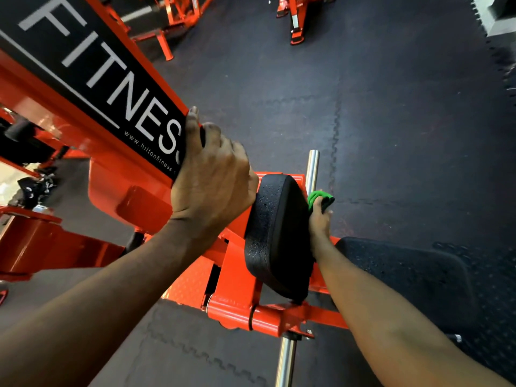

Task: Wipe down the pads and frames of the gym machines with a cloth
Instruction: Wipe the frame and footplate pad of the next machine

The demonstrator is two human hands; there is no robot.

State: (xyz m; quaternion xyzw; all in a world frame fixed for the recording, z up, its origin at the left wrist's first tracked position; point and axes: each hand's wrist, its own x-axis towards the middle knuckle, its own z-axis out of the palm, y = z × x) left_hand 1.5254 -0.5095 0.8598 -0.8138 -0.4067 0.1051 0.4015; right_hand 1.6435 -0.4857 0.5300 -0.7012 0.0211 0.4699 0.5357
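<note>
The right hand (318,219) holds a bunched green cloth (317,198) behind the black pad (279,233), beside the chrome bar (312,169). The left hand (212,177) grips the end of the FITNESS panel (111,79).

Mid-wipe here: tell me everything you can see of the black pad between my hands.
The black pad is thick, with rounded corners and a pebbled, vinyl-looking skin. It stands tilted, edge toward the camera, mounted on the orange frame. The right hand, holding the green cloth, is at its right side, partly hidden behind it. The left hand, gripping the lettered panel, overlaps its upper corner, contact unclear.
</note>
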